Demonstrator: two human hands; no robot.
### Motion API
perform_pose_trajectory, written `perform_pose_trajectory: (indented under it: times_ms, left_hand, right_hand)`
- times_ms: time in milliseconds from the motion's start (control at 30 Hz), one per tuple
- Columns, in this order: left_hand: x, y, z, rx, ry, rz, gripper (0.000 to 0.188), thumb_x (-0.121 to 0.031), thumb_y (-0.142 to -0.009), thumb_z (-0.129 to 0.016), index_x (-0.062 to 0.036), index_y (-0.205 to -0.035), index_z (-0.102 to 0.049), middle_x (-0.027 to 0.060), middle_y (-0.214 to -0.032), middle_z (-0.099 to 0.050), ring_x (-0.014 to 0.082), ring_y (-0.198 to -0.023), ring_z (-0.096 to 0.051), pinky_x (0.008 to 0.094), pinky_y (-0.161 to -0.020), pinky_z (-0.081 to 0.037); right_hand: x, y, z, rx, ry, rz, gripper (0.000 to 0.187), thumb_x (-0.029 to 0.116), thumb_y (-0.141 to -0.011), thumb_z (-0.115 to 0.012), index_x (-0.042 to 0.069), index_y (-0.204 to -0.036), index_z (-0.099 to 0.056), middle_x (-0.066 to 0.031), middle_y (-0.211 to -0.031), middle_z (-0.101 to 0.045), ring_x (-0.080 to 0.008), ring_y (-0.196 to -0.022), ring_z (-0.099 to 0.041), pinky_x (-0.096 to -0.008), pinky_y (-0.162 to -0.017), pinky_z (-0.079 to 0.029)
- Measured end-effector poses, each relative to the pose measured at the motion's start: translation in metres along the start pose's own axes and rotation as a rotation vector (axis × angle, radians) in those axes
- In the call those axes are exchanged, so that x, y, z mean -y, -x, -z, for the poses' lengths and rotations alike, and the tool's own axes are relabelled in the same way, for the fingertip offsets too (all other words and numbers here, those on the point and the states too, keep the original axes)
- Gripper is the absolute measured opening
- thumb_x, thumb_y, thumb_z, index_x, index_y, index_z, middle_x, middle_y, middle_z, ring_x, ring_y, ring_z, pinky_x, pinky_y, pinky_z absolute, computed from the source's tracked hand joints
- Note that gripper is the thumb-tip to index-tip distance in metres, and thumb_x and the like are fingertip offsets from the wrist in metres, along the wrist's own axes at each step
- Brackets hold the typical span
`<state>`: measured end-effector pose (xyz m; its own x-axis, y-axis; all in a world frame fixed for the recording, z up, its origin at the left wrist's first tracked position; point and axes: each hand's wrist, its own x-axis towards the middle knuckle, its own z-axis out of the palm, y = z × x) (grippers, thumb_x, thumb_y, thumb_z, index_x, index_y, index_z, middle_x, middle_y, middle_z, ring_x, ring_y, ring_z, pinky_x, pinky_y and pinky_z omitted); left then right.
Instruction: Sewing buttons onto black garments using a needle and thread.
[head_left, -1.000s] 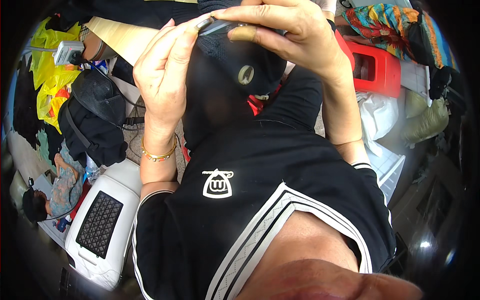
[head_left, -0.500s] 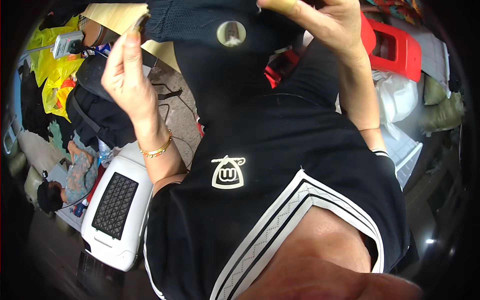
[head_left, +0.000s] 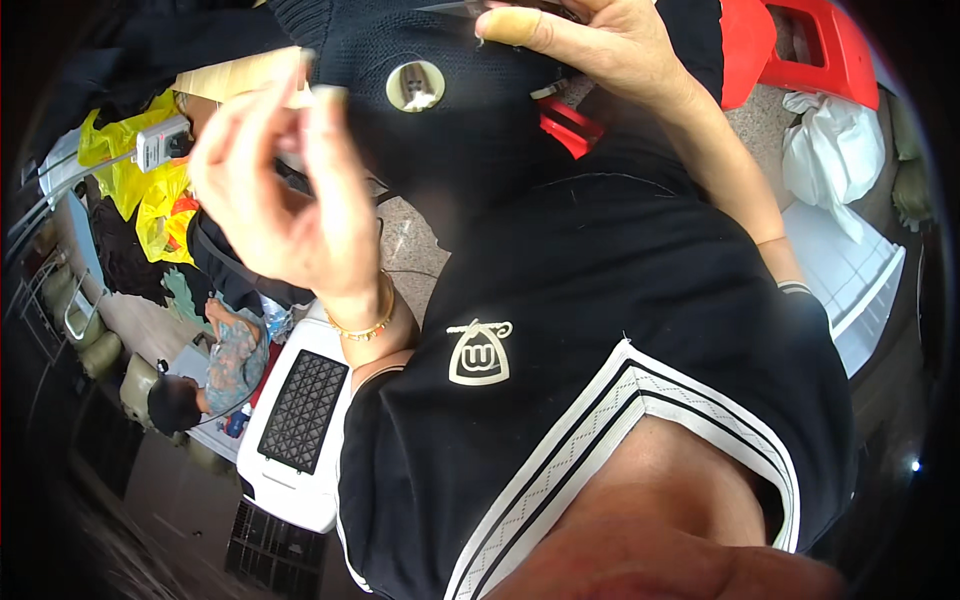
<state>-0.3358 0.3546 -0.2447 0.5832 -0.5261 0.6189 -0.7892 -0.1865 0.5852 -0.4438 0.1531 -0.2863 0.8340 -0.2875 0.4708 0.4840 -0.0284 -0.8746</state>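
Dark navy knit fabric (head_left: 350, 45) lies over my dark-clothed lap at the top of the view. A round, pale-rimmed disc (head_left: 430, 97) with a darker middle shows on it. To the left of the knit, my left hand (head_left: 290, 195) is raised and blurred by motion. Its thumb stands apart from the fingers, and I see nothing held between them. Above the knit's right part, my right hand (head_left: 625, 50) is closed on a thin, pointed metal blade (head_left: 455, 9), partly cut off by the upper edge. The right thumb looks yellowish near its tip.
A small red object (head_left: 572, 130) lies beside the knit. Left are a wooden board (head_left: 235, 78), yellow bags (head_left: 120, 140), a white power adapter (head_left: 160, 145) with cables and a white case (head_left: 335, 420). A person (head_left: 225, 365) is beyond. Right are a red stool (head_left: 825, 60) and white bag (head_left: 835, 155).
My left hand has come away from the knit's left edge, down toward me, its thumb and fingers parting. A pointed blade now shows by my right thumb. The whole view has shifted.
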Motion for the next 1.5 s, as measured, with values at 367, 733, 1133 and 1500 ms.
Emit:
perform_pose_trajectory:
  times_ms: [367,733,1133,1500]
  left_hand:
    - [-0.009,0.020,-0.015,0.079,-0.082,-0.055,0.031,0.001,-0.073,-0.085,-0.0039,-0.103,-0.077,0.0080,-0.097,-0.062,0.0143,-0.080,-0.066,0.0239,-0.070,-0.055]
    - [-0.006,0.026,-0.015,-0.052,0.392,0.327,0.015,0.002,-0.087,-0.071,0.0015,-0.101,-0.076,0.0086,-0.100,-0.066,0.0150,-0.095,-0.061,0.0243,-0.082,-0.049]
    - [-0.005,0.029,-0.023,-0.131,0.450,0.320,0.013,0.001,-0.088,-0.071,0.0025,-0.100,-0.076,0.0093,-0.098,-0.068,0.0140,-0.093,-0.061,0.0232,-0.079,-0.048]
    - [-0.004,0.029,-0.029,-0.148,0.420,0.253,0.013,0.000,-0.087,-0.073,0.0025,-0.099,-0.077,0.0092,-0.098,-0.067,0.0145,-0.090,-0.061,0.0234,-0.078,-0.049]
  right_hand:
    - [0.027,0.007,0.004,0.073,0.392,0.104,0.038,0.005,-0.082,-0.079,-0.004,-0.117,-0.069,-0.0075,-0.082,-0.061,-0.0180,-0.071,-0.060,-0.0282,-0.066,-0.048]
    - [0.040,-0.001,-0.003,0.155,0.538,0.128,0.039,0.010,-0.080,-0.080,-0.002,-0.115,-0.070,-0.0082,-0.080,-0.059,-0.0205,-0.070,-0.060,-0.0294,-0.062,-0.049]
    - [0.055,-0.010,-0.009,0.164,0.695,0.051,0.033,0.013,-0.080,-0.080,0.001,-0.109,-0.071,-0.0067,-0.080,-0.059,-0.0203,-0.069,-0.061,-0.0300,-0.060,-0.050]
    - [0.066,-0.020,-0.008,0.228,0.640,-0.075,0.024,0.009,-0.083,-0.077,-0.002,-0.103,-0.070,-0.0067,-0.075,-0.053,-0.0210,-0.065,-0.057,-0.0312,-0.059,-0.047]
